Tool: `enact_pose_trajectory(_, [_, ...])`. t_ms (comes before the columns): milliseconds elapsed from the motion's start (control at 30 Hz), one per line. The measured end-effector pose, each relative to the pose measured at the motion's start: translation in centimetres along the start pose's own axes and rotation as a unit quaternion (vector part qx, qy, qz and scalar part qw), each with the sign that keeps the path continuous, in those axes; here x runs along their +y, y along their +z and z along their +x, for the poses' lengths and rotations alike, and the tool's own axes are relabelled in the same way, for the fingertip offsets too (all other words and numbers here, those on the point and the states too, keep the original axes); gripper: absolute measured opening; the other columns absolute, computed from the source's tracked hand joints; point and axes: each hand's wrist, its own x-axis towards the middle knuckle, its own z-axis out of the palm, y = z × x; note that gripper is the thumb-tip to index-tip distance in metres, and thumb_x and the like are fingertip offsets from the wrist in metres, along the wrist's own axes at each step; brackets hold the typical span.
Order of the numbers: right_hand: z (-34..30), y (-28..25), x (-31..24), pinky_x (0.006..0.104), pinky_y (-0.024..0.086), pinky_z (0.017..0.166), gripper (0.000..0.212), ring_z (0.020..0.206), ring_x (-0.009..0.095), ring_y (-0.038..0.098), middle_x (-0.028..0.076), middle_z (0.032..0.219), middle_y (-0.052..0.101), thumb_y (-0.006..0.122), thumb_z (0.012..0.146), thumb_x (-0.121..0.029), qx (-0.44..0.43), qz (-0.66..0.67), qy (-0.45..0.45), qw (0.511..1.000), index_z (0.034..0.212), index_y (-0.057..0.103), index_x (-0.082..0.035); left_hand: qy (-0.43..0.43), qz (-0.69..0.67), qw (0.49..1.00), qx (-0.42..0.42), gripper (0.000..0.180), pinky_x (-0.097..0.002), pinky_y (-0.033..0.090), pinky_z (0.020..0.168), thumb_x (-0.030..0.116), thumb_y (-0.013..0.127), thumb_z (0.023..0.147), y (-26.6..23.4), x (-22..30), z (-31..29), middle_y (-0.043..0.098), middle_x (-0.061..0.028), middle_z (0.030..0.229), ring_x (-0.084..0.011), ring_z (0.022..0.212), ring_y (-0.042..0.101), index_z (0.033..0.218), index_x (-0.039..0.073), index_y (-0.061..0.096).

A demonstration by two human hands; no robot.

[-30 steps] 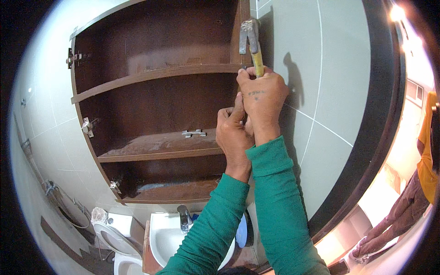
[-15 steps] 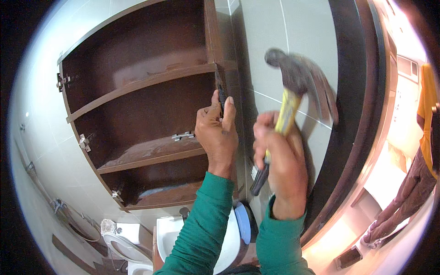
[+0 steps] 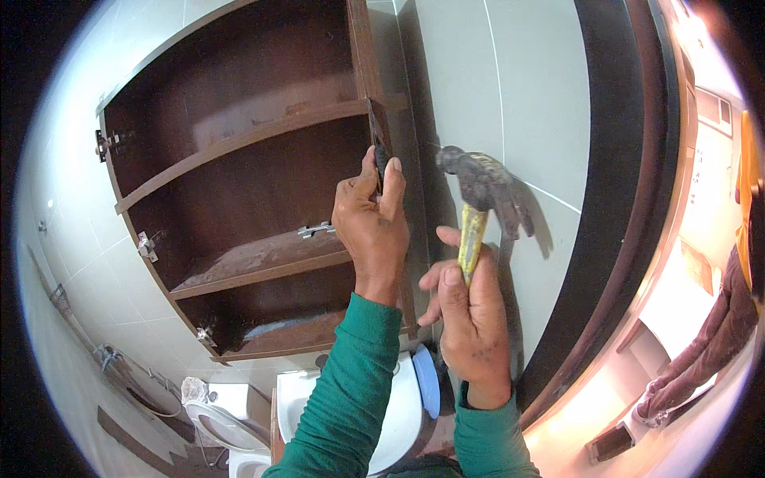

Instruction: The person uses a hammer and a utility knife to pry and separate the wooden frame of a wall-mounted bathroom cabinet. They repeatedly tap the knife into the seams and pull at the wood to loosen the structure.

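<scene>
A person in green sleeves works at a brown cabinet above a white sink. The left hand has its thumb and fingers closed around a dark tool, which points up along the cabinet's right side, its tip near the end of the upper shelf. The right hand holds a yellow-handled hammer head up beside the tiled wall; the thumb lies along the handle while several fingers are partly spread, and the handle's lower end is hidden.

That loose hold looks like the weak point: under a hard swing, the hammer could twist or slip free. The left hand sits just below the tool's tip, with fingers along its length, so a stray blow could land on knuckles. A glancing strike could drive the tip off line, splintering the side panel or gouging the shelf edge. With the wall so near, a wide swing could chip a tile. A metal fitting lies on the middle shelf, close by the left hand, where jolts could shake it loose and drop it toward the sink or the blue oval item beside it.
</scene>
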Motion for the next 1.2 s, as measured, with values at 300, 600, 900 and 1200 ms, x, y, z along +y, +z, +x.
enact_pose_trajectory(300, [2.3,-0.1,3.1,0.0297,0.039,0.062,0.043,0.07,0.016,0.046,0.006,0.085,0.05,0.041,0.114,-0.04,0.041,-0.039,-0.015,0.998,0.126,0.057,-0.002,-0.032,-0.022,0.999,-0.014,0.038,-0.0315,0.051,0.078,0.028,0.077,0.098,-0.4,0.5,0.1,0.065,-0.0114,0.079,-0.0151,0.077,0.057,0.12,-0.004,0.077])
enact_pose_trajectory(600, [8.4,2.0,4.9,0.0354,0.042,0.06,0.044,0.067,0.021,0.051,0.007,0.075,0.052,0.04,0.115,-0.04,0.041,-0.11,-0.122,0.986,0.105,0.059,-0.002,0.003,-0.017,1.0,-0.006,0.036,-0.0359,0.049,0.068,0.026,0.075,0.098,0.3,-1.1,0.2,0.061,-0.0084,0.076,-0.018,0.075,0.057,0.129,0.007,0.076])
enact_pose_trajectory(900, [10.4,3.0,5.2,0.0517,0.05,0.062,0.038,0.074,0.05,0.067,0.028,0.079,0.065,0.045,0.113,-0.036,0.052,-0.125,-0.2,0.971,0.108,0.059,-0.001,0.008,-0.045,0.999,0.009,0.033,-0.0363,0.051,0.069,0.024,0.077,0.097,0.2,-0.7,0.0,0.064,-0.0096,0.078,-0.0183,0.076,0.058,0.125,0.006,0.078])
enact_pose_trajectory(1200, [10.7,2.5,4.3,0.0402,0.046,0.062,0.042,0.069,0.026,0.057,0.012,0.074,0.057,0.043,0.114,-0.038,0.046,-0.164,-0.152,0.974,0.1,0.058,-0.002,0.008,-0.026,1.0,0.007,0.035,-0.0367,0.051,0.069,0.026,0.077,0.097,0.2,-1.1,0.1,0.063,-0.01,0.077,-0.02,0.075,0.059,0.125,0.005,0.077])
